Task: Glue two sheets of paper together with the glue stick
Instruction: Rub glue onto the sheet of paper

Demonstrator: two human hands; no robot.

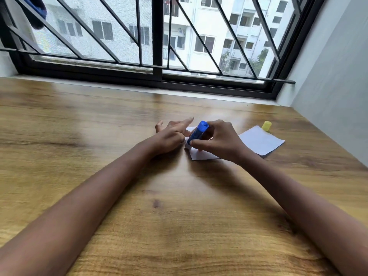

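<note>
My right hand (219, 142) grips a blue glue stick (197, 132), tilted with its lower tip down on a small white sheet of paper (201, 155) that my hands mostly hide. My left hand (171, 134) rests flat beside it with fingers spread, pressing on the sheet's left edge. A second white sheet (260, 140) lies flat on the wooden table (179, 206) to the right, apart from my hands. The glue stick's yellow cap (266, 125) stands just beyond that sheet's far corner.
A black-framed window with metal bars (157, 46) runs along the table's far edge. A grey wall (334, 86) borders the table on the right, close to the yellow cap.
</note>
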